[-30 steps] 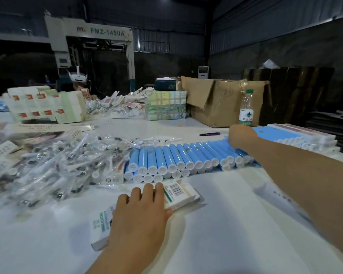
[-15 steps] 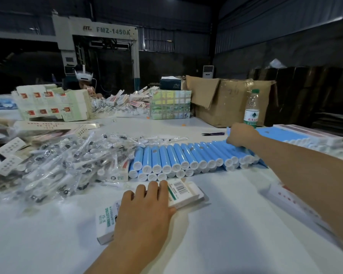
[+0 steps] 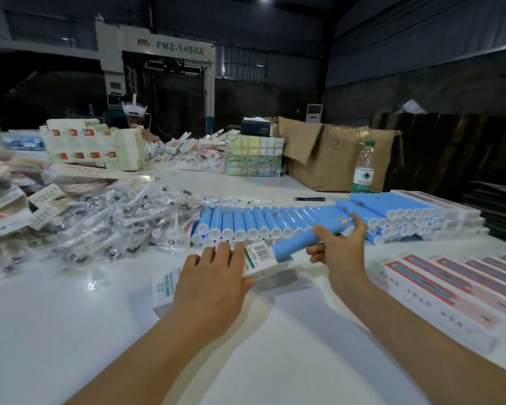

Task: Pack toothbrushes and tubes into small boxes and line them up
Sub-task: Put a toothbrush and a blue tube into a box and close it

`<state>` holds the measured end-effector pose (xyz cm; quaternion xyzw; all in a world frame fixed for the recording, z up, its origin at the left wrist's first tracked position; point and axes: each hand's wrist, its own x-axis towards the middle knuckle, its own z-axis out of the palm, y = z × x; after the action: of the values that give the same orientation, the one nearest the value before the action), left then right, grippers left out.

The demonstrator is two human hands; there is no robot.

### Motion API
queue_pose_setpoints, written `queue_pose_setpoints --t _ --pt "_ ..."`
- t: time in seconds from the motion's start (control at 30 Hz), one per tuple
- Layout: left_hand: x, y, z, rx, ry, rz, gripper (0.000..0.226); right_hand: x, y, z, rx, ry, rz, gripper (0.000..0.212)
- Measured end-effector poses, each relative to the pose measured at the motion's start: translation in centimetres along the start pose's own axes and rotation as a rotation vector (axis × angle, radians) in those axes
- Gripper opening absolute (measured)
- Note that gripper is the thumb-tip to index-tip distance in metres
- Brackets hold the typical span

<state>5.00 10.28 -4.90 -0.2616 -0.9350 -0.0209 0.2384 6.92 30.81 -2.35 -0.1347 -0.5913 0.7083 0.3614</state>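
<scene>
Right hand (image 3: 341, 252) has come back from the tube row with one tube (image 3: 307, 238) since the earlier frame, when it was reaching into the row; left hand (image 3: 216, 282) has not moved off the box (image 3: 257, 258).

Right grip: fingers and thumb curled round the tube's far half, holding it tilted, near end low and meeting the box's open end. Whether the tip is inside yet, cannot tell. Tube: smooth matte blue cylinder, small orange mark near the upper end.

Left grip: fingers straight and flat, pressing the box top down on the worktop (image 3: 70, 331). Box: long white card carton, green stripe and barcode label at the end beside the tube, printed text on its near side.

Behind the box: tube row (image 3: 260, 223), blue cylinders with white round caps facing the camera, stacked in layers, running right into a taller stack. Left of the box: toothbrush pile (image 3: 105, 226), crinkly clear plastic sleeves, loose heap. Right of the box: packed boxes (image 3: 456, 290), flat white cartons with red-and-blue print, lined side by side. Far behind the box: brown cardboard carton (image 3: 333, 156), flap open, with a clear plastic bottle (image 3: 362, 168), green cap and label, in front of it.

Worktop: white, glossy.
</scene>
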Motion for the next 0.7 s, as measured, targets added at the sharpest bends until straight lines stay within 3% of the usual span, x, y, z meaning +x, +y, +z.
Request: queue_pose_setpoints --t 0.1,0.2,0.27,0.33,0.53,0.7 --pt "-0.3 0.2 -0.1 -0.001 0.000 -0.016 0.060 -1.2 0.6 0.0 -0.025 -0.060 0.055 0.054" --pt "-0.5 0.5 -0.3 -0.023 -0.004 -0.026 0.061 -2.5 1.2 0.0 -0.129 -0.180 0.058 0.009" --pt "-0.5 0.5 -0.4 -0.038 -0.012 -0.018 0.060 -2.9 1.4 0.0 -0.212 -0.223 0.077 0.029" --pt "-0.6 0.4 -0.4 -0.042 -0.017 -0.014 0.059 -2.9 1.3 0.2 -0.235 -0.214 0.076 0.036" --pt "-0.8 0.7 -0.3 -0.051 -0.043 0.050 0.061 -0.8 -0.1 0.6 -0.246 -0.130 -0.010 0.022" --pt "-0.6 1.2 -0.4 -0.041 -0.045 0.105 0.063 1.6 -2.0 6.4 -0.506 -0.333 -0.264 0.025"
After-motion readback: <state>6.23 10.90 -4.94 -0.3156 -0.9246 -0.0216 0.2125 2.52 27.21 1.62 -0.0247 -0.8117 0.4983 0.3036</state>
